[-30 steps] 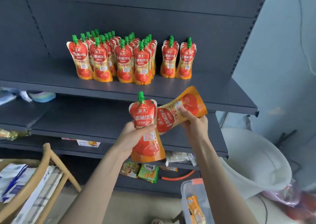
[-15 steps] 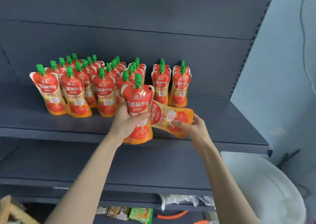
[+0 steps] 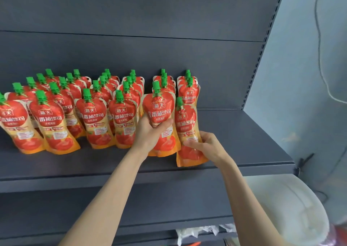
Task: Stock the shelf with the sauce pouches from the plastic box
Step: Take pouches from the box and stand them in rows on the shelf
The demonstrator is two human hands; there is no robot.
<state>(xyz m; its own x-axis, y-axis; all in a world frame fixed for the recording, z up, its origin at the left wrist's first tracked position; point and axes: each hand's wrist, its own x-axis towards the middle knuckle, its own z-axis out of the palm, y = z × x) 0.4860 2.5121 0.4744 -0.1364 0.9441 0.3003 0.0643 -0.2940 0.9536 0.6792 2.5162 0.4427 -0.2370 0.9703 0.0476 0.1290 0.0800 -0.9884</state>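
Note:
Several red-and-orange sauce pouches with green caps stand in rows on the dark grey shelf. My left hand grips one upright pouch around its middle, its base on the shelf at the front of a row. My right hand holds a second pouch by its lower part, upright, just right of the first and near the shelf's front edge. The plastic box is out of view.
The shelf's right part is bare up to the perforated upright. A lower shelf juts out beneath. A white round tub sits at the lower right, beside a pale blue wall.
Both hands have moved up onto the shelf with their pouches. The right-hand pouch has turned from lying sideways to upright. The view has tilted up, so the box has dropped out of view.

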